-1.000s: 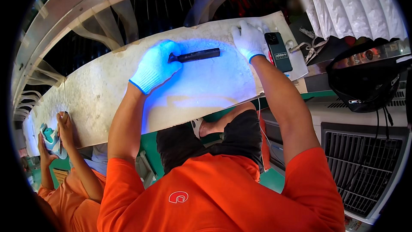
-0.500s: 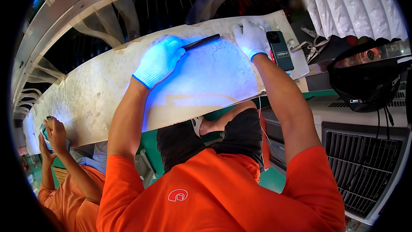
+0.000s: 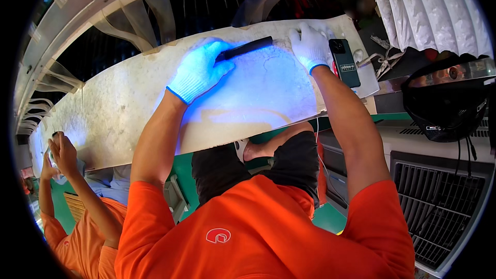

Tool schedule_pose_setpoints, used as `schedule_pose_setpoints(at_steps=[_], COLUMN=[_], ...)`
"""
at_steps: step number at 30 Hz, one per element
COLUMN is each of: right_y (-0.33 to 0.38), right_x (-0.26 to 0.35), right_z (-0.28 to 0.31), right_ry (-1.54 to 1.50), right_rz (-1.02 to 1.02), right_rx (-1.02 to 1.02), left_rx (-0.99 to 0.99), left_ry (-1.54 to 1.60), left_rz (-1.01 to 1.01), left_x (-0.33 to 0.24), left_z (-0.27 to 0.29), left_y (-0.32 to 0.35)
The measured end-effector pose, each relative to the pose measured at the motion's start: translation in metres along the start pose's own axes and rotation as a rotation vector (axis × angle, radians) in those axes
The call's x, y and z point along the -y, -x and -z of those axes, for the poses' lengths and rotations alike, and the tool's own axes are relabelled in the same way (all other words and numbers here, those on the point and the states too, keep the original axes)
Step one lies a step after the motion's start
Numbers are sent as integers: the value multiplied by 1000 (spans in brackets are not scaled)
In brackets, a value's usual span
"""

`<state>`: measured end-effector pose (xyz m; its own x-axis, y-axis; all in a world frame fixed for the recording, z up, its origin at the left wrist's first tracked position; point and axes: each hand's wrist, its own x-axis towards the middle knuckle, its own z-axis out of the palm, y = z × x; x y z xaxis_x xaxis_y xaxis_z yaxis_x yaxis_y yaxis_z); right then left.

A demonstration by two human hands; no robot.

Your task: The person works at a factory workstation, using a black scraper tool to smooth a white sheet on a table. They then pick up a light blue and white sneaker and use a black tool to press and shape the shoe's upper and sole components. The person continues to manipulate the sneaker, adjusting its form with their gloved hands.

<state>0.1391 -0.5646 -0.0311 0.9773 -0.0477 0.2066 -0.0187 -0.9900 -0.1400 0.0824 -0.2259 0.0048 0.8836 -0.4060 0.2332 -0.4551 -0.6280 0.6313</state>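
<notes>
Materials, shapes and counts, left to right; clock directions are taken from the middle of the view. Just below nine o'clock, a co-worker's two bare hands [image 3: 64, 155] hold a pale object, largely hidden by the fingers. From there to two o'clock runs the counter [image 3: 119, 108], a pale, mottled and stained surface with a gently bowed far edge. Beyond it, between ten and twelve o'clock, hang translucent, smooth plastic strips [image 3: 135, 23], too overlapped to count. Between ten and eleven o'clock, the left hand [image 3: 199, 70], in a ribbed white knit glove with a blue cuff, pinches one end of a black rod [image 3: 250, 47] between thumb and fingers. The rod, straight and narrow, lies at twelve o'clock over the counter, its free end directed between two and three o'clock; blue light floods the surface beneath. At one o'clock, the right hand [image 3: 312, 49], in a matching glove, rests on the counter with its fingers somewhat spread. Just beside it, at two o'clock, lies a dark rectangular phone [image 3: 345, 63]. Farther out in that direction hangs a crinkled, ribbed white sheet [image 3: 431, 13]; at three o'clock, a soft black bag [image 3: 444, 106]; near four o'clock, a slatted grille [image 3: 439, 212]. Counted: two gloves, one rod, one phone, one bag, one grille.
</notes>
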Motion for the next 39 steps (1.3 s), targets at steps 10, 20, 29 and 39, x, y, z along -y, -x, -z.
schedule_pose_setpoints(at_steps=[10,20,29,39], right_y=[-2,-2,-3,2], right_x=[-8,-5,-6,-1], right_z=[-12,-9,-10,1], right_ry=[-12,-23,-42,-31], right_rz=[43,27,17,8], right_rx=[-98,-69,-34,-7], left_rx=[-57,-84,-114,-104], left_ry=[-21,-130,-95,-57], left_rz=[-49,-91,-144,-57], left_x=[14,23,30,16], left_z=[-6,-12,-15,-10], left_y=[2,-4,-5,-5])
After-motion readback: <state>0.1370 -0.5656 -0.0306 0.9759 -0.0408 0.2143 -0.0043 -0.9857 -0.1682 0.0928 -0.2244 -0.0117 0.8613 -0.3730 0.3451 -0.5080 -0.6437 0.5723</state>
